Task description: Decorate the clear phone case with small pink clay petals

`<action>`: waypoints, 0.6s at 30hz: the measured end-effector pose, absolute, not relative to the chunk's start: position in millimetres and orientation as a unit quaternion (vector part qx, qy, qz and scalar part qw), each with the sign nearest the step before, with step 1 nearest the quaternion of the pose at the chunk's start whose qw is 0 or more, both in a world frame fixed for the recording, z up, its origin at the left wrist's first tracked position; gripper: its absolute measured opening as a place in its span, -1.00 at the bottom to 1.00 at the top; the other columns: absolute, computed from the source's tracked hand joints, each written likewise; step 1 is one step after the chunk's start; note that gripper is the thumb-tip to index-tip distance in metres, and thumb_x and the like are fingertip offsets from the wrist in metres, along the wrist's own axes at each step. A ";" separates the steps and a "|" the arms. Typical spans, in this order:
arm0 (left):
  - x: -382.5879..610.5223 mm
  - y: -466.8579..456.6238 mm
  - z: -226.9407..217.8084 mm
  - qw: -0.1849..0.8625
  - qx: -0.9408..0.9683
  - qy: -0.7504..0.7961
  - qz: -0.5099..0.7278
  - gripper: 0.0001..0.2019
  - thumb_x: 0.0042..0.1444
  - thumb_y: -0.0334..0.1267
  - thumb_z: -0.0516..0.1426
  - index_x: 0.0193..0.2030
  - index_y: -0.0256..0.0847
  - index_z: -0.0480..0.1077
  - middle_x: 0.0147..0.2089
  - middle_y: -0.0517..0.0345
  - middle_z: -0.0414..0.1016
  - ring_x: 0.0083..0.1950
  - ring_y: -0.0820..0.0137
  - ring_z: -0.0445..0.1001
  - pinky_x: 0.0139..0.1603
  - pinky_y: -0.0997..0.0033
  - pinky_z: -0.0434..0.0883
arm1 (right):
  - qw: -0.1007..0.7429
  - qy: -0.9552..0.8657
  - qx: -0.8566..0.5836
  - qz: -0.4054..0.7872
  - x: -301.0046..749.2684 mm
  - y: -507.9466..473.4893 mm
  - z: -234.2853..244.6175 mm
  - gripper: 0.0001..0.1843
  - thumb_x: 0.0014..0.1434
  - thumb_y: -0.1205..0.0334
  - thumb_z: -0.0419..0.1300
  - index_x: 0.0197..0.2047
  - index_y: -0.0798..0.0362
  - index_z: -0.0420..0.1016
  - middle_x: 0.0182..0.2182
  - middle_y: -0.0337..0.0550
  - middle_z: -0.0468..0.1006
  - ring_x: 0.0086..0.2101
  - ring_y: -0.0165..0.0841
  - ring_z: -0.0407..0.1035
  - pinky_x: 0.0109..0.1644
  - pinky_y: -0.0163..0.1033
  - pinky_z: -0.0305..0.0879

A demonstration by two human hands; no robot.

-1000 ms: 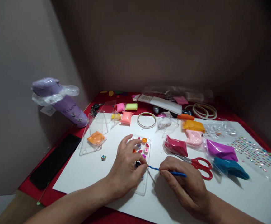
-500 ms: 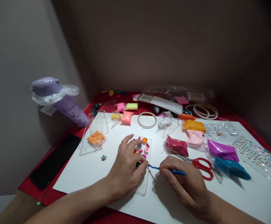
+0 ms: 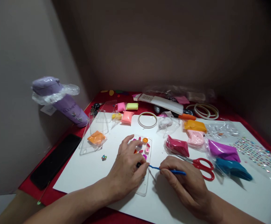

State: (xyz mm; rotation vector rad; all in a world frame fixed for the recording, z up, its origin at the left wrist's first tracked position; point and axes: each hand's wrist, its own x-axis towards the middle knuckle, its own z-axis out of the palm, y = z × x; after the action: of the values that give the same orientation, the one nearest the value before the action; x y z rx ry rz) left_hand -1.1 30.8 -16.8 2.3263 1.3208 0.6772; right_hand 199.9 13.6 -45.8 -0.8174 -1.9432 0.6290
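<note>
My right hand [image 3: 186, 185] is closed round a thin blue modelling tool [image 3: 178, 172], whose tip points left. My left hand [image 3: 127, 165] lies over a clear phone case [image 3: 142, 190], thumb and forefinger pinched together at the tool's tip. Whatever sits between those fingertips is too small to make out. Small clay decorations dot the upper part of the case, among them an orange flower [image 3: 145, 140] and a pale pink flower [image 3: 147, 150]. Part of the case is hidden under my left hand, where a small black round thing [image 3: 138, 164] shows.
Red-handled scissors [image 3: 204, 166] lie right of my right hand, beside bagged red clay [image 3: 177, 147], purple clay [image 3: 224, 151] and teal clay [image 3: 234, 169]. A gem sheet [image 3: 254, 152] is far right. Leftward are orange clay [image 3: 96, 137], a black phone [image 3: 56, 160] and a purple tumbler [image 3: 71, 109].
Almost nothing differs. My left thumb and forefinger have shifted very slightly at the tool's tip, while my right hand keeps the same hold on the tool.
</note>
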 end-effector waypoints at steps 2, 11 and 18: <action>-1.1 30.7 -17.0 0.182 0.834 0.462 0.240 -0.79 0.15 -0.38 0.10 -0.51 -0.22 0.41 0.05 -0.02 0.36 0.26 0.07 0.12 0.28 -0.19 0.13 | 0.456 -0.787 -0.328 0.254 200.0 13.4 -45.8 -0.88 0.26 0.44 0.06 -0.23 0.06 0.36 -0.46 -0.21 0.43 -0.48 -0.39 0.31 -0.40 -0.28 0.21; -1.4 31.5 -19.6 0.169 0.839 0.454 0.249 -0.82 0.15 -0.38 0.11 -0.48 -0.22 0.42 0.06 -0.02 0.36 0.26 0.06 0.11 0.28 -0.16 0.15 | 0.460 -0.789 -0.325 0.245 199.7 12.7 -43.9 -0.87 0.26 0.45 0.05 -0.24 0.05 0.36 -0.48 -0.20 0.43 -0.49 -0.38 0.31 -0.43 -0.28 0.21; -1.4 31.5 -19.7 0.182 0.840 0.449 0.245 -0.82 0.15 -0.40 0.09 -0.47 -0.24 0.41 0.09 -0.04 0.34 0.28 0.05 0.07 0.29 -0.11 0.14 | 0.455 -0.789 -0.326 0.253 200.0 13.0 -44.7 -0.87 0.27 0.44 0.04 -0.24 0.05 0.36 -0.48 -0.21 0.42 -0.49 -0.39 0.29 -0.42 -0.27 0.21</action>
State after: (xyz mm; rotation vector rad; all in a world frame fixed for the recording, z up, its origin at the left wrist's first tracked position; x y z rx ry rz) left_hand -1.4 31.5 -19.7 2.3711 1.2665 0.6929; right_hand 200.0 13.0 -44.7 -0.8050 -1.9460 0.6251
